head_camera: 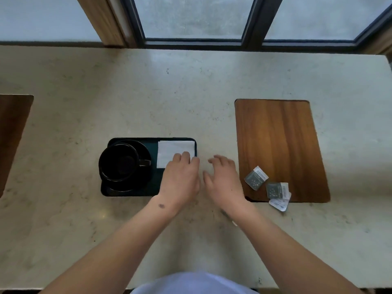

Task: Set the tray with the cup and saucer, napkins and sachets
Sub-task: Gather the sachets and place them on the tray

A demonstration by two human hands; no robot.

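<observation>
A dark rectangular tray point(154, 187) lies on the stone counter. On its left half a black cup point(118, 163) stands on a black saucer point(146, 149), handle pointing right. White folded napkins point(172, 149) lie in the tray's far right corner. My left hand point(180, 177) rests palm down on the near edge of the napkins, fingers flat. Just right of the tray, my right hand point(223, 179) hovers over the counter with fingers spread and nothing in it. Three small sachets point(256, 177) point(276, 189) point(280, 203) lie to its right.
The sachets sit at the near left corner of a wooden placemat point(280, 141); one overhangs onto the counter. Another wooden mat point(12, 132) shows at the left edge. A window frame point(250, 42) runs along the counter's far side.
</observation>
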